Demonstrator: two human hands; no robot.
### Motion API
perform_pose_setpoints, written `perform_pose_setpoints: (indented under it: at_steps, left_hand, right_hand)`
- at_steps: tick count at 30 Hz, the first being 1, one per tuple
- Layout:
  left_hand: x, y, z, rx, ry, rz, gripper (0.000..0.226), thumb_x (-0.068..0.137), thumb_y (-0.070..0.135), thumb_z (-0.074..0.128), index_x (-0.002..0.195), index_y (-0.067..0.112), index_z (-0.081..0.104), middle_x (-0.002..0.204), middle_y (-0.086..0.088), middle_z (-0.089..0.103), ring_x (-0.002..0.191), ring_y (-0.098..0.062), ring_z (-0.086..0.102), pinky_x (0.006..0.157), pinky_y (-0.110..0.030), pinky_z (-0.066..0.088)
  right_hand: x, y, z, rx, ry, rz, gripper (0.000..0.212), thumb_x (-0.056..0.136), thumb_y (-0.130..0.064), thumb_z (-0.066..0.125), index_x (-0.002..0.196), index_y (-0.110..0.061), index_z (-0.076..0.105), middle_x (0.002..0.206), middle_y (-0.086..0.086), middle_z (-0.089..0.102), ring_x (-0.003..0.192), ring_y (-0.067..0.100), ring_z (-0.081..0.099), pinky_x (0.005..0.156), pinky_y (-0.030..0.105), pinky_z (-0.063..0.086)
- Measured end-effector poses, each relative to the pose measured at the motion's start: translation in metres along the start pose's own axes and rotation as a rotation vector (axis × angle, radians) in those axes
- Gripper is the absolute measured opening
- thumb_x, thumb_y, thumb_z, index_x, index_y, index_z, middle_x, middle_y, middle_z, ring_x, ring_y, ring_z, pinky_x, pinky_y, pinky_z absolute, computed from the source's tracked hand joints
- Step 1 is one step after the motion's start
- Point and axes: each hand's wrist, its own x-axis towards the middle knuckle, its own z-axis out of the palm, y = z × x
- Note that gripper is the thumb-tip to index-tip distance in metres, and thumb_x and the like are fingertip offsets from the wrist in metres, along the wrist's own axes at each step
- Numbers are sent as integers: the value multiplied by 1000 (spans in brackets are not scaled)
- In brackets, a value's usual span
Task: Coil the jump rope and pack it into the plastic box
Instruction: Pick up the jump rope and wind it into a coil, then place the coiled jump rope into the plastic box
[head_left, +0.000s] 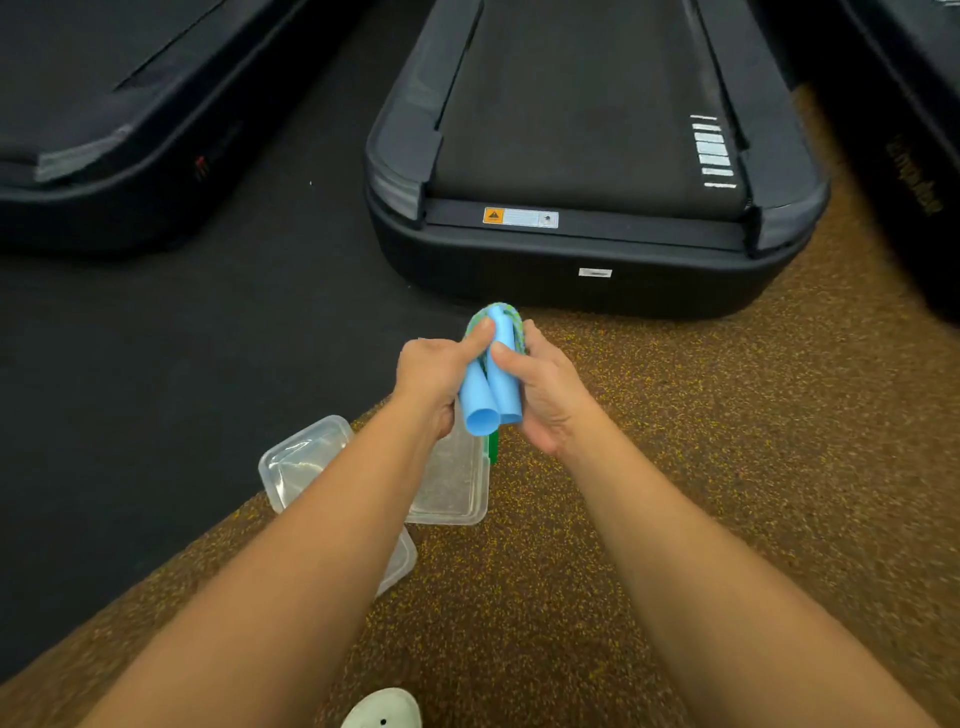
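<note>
Both hands hold the jump rope (493, 379) in front of me, above the floor. Its two light blue handles lie side by side, and a loop of blue-green cord curls over their far end. My left hand (434, 376) grips the left handle, thumb pressed on top. My right hand (545, 387) grips the right handle, thumb across it. A green piece hangs below the handles. Under my hands, on the floor, lies a clear plastic box (301, 457), partly hidden by my left forearm. A second clear plastic piece, its lid or tray (457, 493), lies beside it.
A black treadmill (587, 156) stands straight ahead, its rear end close to my hands. Another treadmill (104, 104) is at the far left, and a third dark machine (914, 156) at the right edge. The floor is speckled brown rubber (727, 415) with black matting on the left. A pale shoe tip (382, 709) shows at the bottom.
</note>
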Motion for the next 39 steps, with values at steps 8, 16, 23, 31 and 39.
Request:
perform_pose_setpoints:
  at_steps: [8, 16, 23, 31, 39]
  left_hand:
    - [16, -20, -23, 140, 155, 88, 42, 81, 52, 65, 58, 17, 59, 62, 1, 60, 61, -17, 62, 61, -36, 57]
    - [36, -29, -41, 80, -2, -96, 26, 78, 4, 52, 102, -1, 59, 83, -14, 62, 67, -25, 64, 52, -28, 49]
    - [68, -49, -58, 54, -165, -149, 50, 85, -17, 45, 133, -3, 45, 116, -14, 61, 103, -26, 61, 89, -35, 49]
    - [100, -84, -64, 165, -100, -183, 64, 90, -12, 46, 146, 13, 28, 134, -17, 48, 108, -31, 58, 90, -42, 50]
    - [129, -125, -66, 326, -11, -197, 40, 84, 0, 62, 122, 6, 51, 116, -18, 60, 100, -31, 62, 85, -45, 53]
  right_hand:
    - [16, 29, 10, -77, 8, 46, 83, 91, -4, 56, 153, -27, 5, 153, 5, 31, 114, 22, 58, 89, 39, 53]
    - [43, 61, 9, -100, 86, 90, 69, 94, -4, 51, 150, -24, 16, 110, -2, 56, 93, 17, 63, 73, 35, 54]
    - [62, 86, -1, -95, 163, 160, 71, 92, -4, 54, 151, -15, 16, 144, 18, 44, 112, 32, 60, 78, 38, 57]
    - [85, 116, -6, -185, 214, 233, 70, 91, -6, 55, 150, -18, 18, 136, 19, 51, 104, 33, 64, 82, 48, 56]
    - [104, 145, -17, -402, 302, 340, 49, 91, -7, 54, 136, -11, 33, 125, 19, 55, 105, 35, 62, 87, 55, 53]
